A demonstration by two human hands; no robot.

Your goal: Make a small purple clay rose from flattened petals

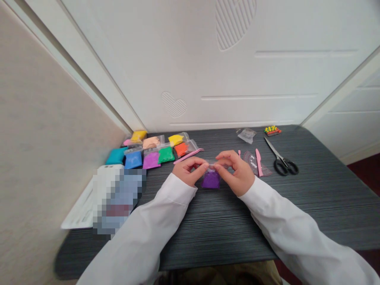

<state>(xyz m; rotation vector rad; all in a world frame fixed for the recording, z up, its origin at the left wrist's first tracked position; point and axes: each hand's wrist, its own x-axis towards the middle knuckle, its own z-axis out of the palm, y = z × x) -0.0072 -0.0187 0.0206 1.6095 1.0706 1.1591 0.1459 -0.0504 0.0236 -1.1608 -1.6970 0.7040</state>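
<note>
A small clear plastic bag of purple clay (211, 180) hangs between my two hands over the middle of the dark table. My left hand (190, 170) pinches the bag's top edge on the left, thumb against fingers. On the other side, my right hand (234, 171) grips the same top edge between thumb and forefinger. Whether the bag's mouth is sealed or parted, I cannot tell. Just beyond my left hand lies a pink modelling tool (189, 156). To the right of my right hand are a pink plastic knife (259, 162) and a clear sheet with markings (251, 160).
Several bags of coloured clay, including a green one (166, 154) and a blue one (133, 159), lie at the back left. White packaging (108, 182) and a blurred-out item (121, 202) sit in front. Scissors (280, 158), a crumpled clear bag (247, 135) and a small colourful piece (272, 130) are right.
</note>
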